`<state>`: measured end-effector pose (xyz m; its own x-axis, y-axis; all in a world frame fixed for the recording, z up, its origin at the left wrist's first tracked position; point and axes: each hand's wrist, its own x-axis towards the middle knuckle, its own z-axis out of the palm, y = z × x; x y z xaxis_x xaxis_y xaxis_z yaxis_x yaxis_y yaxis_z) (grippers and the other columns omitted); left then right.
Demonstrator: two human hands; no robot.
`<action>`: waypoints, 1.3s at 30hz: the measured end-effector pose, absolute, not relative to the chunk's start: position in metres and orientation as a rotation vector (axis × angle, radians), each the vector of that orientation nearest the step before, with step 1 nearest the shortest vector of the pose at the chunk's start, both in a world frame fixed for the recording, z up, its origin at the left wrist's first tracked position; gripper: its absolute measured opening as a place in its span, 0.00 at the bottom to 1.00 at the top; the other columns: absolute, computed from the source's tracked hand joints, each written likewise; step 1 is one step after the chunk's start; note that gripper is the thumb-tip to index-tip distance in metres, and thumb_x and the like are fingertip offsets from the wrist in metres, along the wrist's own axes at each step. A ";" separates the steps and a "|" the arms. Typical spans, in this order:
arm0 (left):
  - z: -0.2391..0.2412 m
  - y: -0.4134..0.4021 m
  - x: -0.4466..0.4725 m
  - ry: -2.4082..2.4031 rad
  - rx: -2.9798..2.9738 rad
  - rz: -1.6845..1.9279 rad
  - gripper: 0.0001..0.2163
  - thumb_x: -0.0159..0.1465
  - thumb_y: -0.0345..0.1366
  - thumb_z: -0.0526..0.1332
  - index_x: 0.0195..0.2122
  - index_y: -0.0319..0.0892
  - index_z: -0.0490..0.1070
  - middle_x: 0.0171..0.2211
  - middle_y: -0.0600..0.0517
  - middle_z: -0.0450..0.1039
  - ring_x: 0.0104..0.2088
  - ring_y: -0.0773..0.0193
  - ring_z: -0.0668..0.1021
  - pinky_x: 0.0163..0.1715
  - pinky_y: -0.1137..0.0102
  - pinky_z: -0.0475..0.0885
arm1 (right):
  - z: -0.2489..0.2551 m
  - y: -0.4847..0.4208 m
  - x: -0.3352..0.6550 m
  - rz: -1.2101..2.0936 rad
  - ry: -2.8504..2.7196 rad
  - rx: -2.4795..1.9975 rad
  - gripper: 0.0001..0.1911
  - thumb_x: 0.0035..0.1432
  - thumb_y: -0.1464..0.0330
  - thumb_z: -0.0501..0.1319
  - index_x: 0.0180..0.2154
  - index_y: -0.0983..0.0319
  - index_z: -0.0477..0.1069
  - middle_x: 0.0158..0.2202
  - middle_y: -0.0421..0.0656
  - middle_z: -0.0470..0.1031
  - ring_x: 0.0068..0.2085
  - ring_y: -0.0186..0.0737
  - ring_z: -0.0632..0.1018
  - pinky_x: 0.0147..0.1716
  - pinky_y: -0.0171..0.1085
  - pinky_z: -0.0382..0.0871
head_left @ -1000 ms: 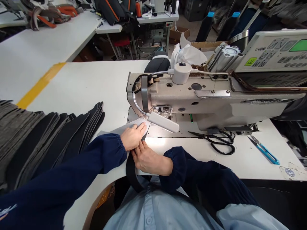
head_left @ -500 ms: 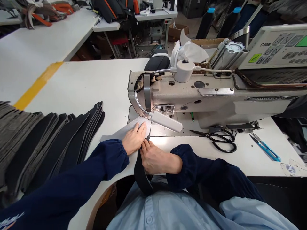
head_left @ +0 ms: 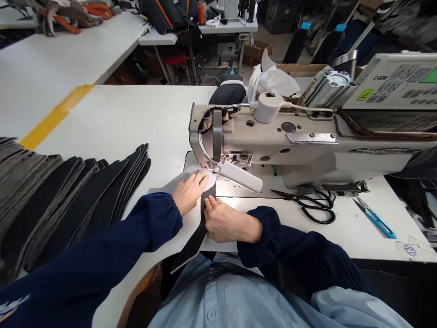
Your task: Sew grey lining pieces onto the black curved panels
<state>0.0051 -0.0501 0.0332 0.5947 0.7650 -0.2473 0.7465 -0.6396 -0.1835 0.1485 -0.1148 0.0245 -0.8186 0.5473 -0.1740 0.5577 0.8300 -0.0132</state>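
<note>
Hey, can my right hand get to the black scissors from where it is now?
Probably yes: the scissors lie to the right of your right hand, and nothing seems to block the way. It would likely have to leave the black strip first.

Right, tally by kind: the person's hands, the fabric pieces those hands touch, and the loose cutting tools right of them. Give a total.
Hands: 2 (left hand, right hand)
Fabric pieces touched: 2 (pale mesh piece, dark strip)
Cutting tools: 2 (black scissors, blue-handled snips)
Total: 6
</note>
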 end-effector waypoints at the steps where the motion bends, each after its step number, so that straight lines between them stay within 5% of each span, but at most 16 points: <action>1: 0.035 -0.051 0.002 -1.296 -2.743 0.488 0.30 0.54 0.18 0.52 0.60 0.36 0.62 0.53 0.38 0.67 0.49 0.53 0.72 0.35 0.66 0.74 | 0.024 -0.114 0.149 -0.093 2.852 0.879 0.32 0.60 0.60 0.57 0.53 0.85 0.69 0.55 0.74 0.67 0.54 0.66 0.74 0.52 0.53 0.69; 10: 0.051 -0.045 -0.007 -1.171 -2.673 0.581 0.23 0.63 0.20 0.48 0.56 0.42 0.66 0.40 0.41 0.71 0.41 0.54 0.73 0.31 0.66 0.65 | 0.020 -0.108 0.154 -0.078 2.870 0.924 0.32 0.58 0.63 0.59 0.52 0.88 0.68 0.55 0.77 0.65 0.56 0.67 0.72 0.53 0.54 0.68; 17: 0.067 -0.055 0.000 -1.160 -2.681 0.712 0.15 0.62 0.19 0.52 0.48 0.36 0.69 0.37 0.40 0.73 0.40 0.54 0.75 0.30 0.67 0.66 | 0.026 -0.108 0.156 -0.037 2.852 0.887 0.32 0.59 0.63 0.57 0.54 0.87 0.66 0.56 0.76 0.64 0.57 0.67 0.71 0.54 0.55 0.67; 24: 0.079 -0.057 0.008 -1.184 -2.792 0.862 0.19 0.54 0.21 0.61 0.48 0.33 0.66 0.38 0.39 0.74 0.40 0.52 0.78 0.33 0.66 0.72 | 0.030 -0.116 0.162 -0.075 2.909 0.817 0.31 0.61 0.62 0.56 0.54 0.85 0.66 0.58 0.75 0.63 0.58 0.65 0.71 0.55 0.54 0.67; 32: 0.083 -0.062 0.018 -1.342 -2.890 0.972 0.15 0.60 0.23 0.52 0.48 0.34 0.65 0.42 0.40 0.75 0.42 0.50 0.79 0.36 0.63 0.73 | 0.008 -0.129 0.154 0.282 2.985 0.825 0.19 0.61 0.80 0.51 0.50 0.80 0.70 0.51 0.68 0.73 0.51 0.54 0.78 0.47 0.50 0.74; 39: 0.064 -0.068 0.019 -1.461 -2.952 0.797 0.17 0.57 0.23 0.53 0.48 0.37 0.65 0.42 0.44 0.75 0.43 0.53 0.78 0.37 0.64 0.71 | 0.012 -0.140 0.150 0.175 3.035 0.752 0.14 0.59 0.81 0.53 0.44 0.77 0.73 0.42 0.65 0.77 0.42 0.52 0.80 0.35 0.46 0.76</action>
<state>0.0187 -0.0684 0.0643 0.5250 0.6820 -0.5092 0.7973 -0.6035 0.0137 0.1503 -0.1401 0.0122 -0.8845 0.4661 0.0175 0.4650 0.8783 0.1107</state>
